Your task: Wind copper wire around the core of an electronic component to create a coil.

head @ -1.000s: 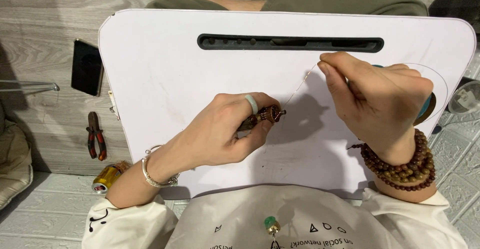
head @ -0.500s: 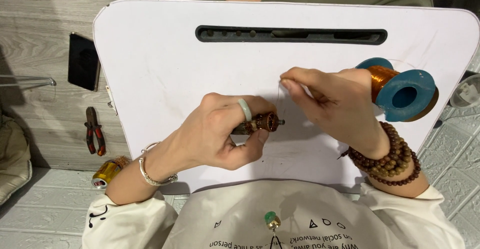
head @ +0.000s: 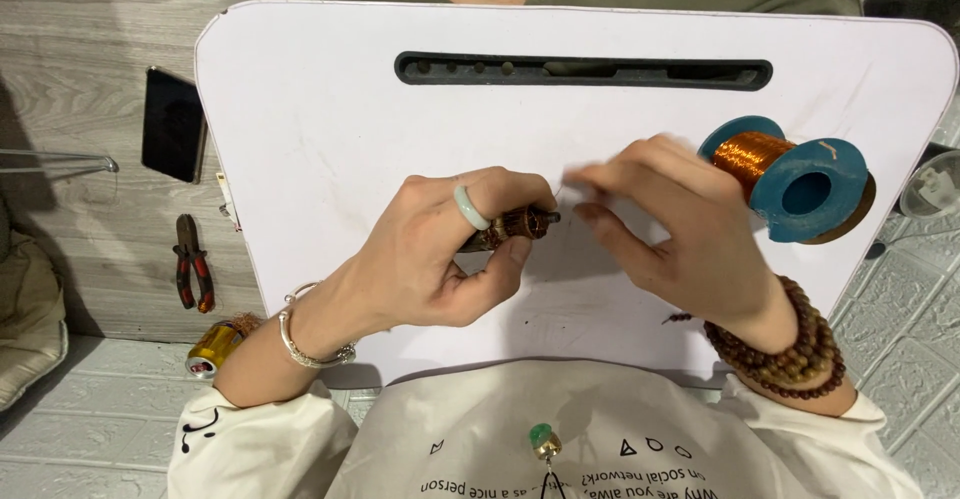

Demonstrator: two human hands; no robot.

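Observation:
My left hand [head: 440, 254] grips a small dark cylinder wound with copper wire [head: 515, 226], held level over the white lap table [head: 330, 129]. My right hand [head: 670, 229] is blurred, its fingertips pinched right at the cylinder's right end; the thin wire between them is too fine to make out. A blue spool of copper wire [head: 795, 179] lies on its side on the table just right of my right hand. A pale green ring sits on a left finger, and brown bead bracelets circle my right wrist.
A long dark slot [head: 585, 71] runs along the table's far side. On the wooden floor to the left lie a black phone [head: 172, 125], red-handled pliers [head: 192, 264] and a small yellow roll [head: 212, 349]. A person's legs show beyond the table.
My right hand has moved left from the table's right side to the cylinder's tip, uncovering the blue spool. My left hand has stayed in place with the cylinder.

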